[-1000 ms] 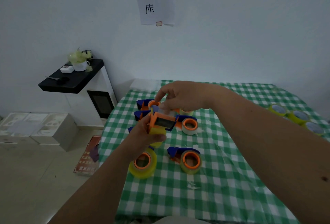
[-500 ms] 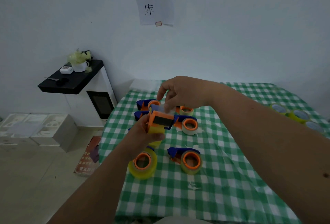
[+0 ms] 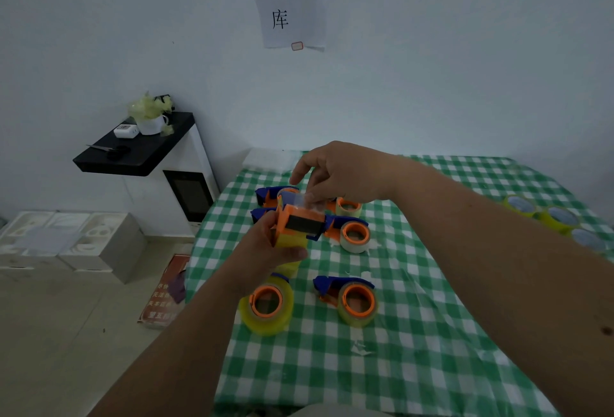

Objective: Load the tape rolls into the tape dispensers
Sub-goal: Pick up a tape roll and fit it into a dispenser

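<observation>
My left hand (image 3: 265,250) grips an orange and blue tape dispenser (image 3: 300,224) with a yellow tape roll (image 3: 290,242) in it, held above the table. My right hand (image 3: 342,174) pinches the clear tape end (image 3: 297,200) pulled up over the dispenser's top. Several loaded dispensers lie on the green checked tablecloth (image 3: 415,333): one at the near left (image 3: 267,305), one beside it (image 3: 355,300), one in the middle (image 3: 354,235), and others behind my hands (image 3: 347,207). Loose yellow tape rolls (image 3: 555,219) sit at the far right.
The table's left edge (image 3: 199,250) drops to a tiled floor. A white cabinet with a black top (image 3: 143,151) stands to the left by the wall, with white boxes (image 3: 66,244) on the floor. Small tape scraps (image 3: 360,347) lie on the cloth.
My right hand has lifted slightly and drawn the tape end up over the dispenser. My left hand holds the dispenser in nearly the same place.
</observation>
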